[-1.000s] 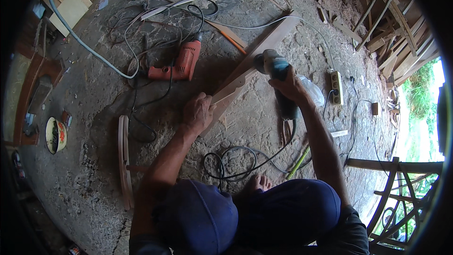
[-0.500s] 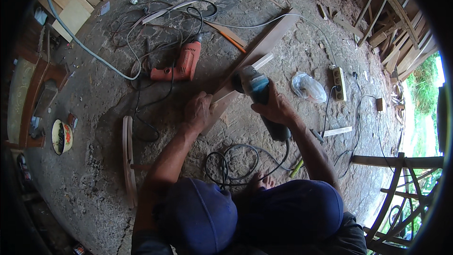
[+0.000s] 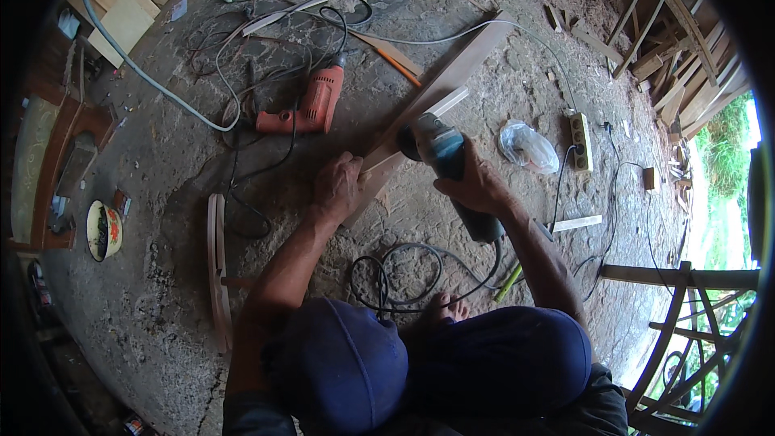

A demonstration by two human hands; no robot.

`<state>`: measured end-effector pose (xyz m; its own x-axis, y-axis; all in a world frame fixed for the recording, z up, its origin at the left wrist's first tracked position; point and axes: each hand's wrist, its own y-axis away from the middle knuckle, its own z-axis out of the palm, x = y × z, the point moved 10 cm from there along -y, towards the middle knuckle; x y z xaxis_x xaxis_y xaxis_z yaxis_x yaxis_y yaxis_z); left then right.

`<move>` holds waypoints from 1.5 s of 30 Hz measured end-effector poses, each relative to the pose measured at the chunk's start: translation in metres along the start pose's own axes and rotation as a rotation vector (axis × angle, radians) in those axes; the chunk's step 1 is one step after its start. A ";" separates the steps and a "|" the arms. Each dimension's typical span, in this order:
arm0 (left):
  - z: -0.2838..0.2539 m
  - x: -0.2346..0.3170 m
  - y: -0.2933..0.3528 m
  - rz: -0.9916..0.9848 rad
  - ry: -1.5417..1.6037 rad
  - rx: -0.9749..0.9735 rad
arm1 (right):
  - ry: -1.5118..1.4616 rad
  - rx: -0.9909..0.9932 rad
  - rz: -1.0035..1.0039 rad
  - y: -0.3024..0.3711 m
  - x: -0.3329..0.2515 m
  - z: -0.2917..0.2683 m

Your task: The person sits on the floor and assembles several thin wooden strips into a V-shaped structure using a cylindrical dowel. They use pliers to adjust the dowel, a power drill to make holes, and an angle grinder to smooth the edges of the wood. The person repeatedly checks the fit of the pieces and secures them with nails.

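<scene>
Your right fingers (image 3: 471,158) hug the grinder (image 3: 446,153); your left fingers (image 3: 348,165) grip the wood strip (image 3: 450,102). A bowl (image 3: 115,232) holds dark bits (image 3: 102,230).

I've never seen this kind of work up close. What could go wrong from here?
The bare left hand is at one end of the strip, close to the power tool; a slip might hurt the fingers.

Only that hand seems to steady the strip, so it could shift along the plank.

The tool's cord loops near the bare foot and might snag if the right hand pulls away.
</scene>
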<state>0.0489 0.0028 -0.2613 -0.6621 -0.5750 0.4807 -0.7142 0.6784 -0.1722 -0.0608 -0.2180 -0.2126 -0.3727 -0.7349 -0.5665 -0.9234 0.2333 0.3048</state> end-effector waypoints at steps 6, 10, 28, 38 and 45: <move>-0.004 0.002 0.000 -0.030 0.024 -0.033 | 0.005 0.094 0.011 -0.014 0.000 -0.014; -0.014 0.009 -0.013 -0.046 -0.041 -0.131 | -0.181 0.291 0.107 0.002 0.028 -0.061; 0.028 -0.001 -0.151 -0.332 0.197 -0.280 | -0.840 0.385 0.089 0.098 0.058 -0.048; 0.061 -0.040 -0.011 -0.988 1.761 0.274 | -0.766 0.437 0.039 0.094 0.053 -0.050; 0.089 -0.006 0.042 -1.011 1.996 0.349 | -0.748 0.364 0.050 0.091 0.039 -0.031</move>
<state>0.0026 -0.0053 -0.3479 0.6631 0.6252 0.4116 -0.7082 0.3459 0.6155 -0.1569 -0.2452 -0.1831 -0.2579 -0.1311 -0.9572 -0.8284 0.5399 0.1493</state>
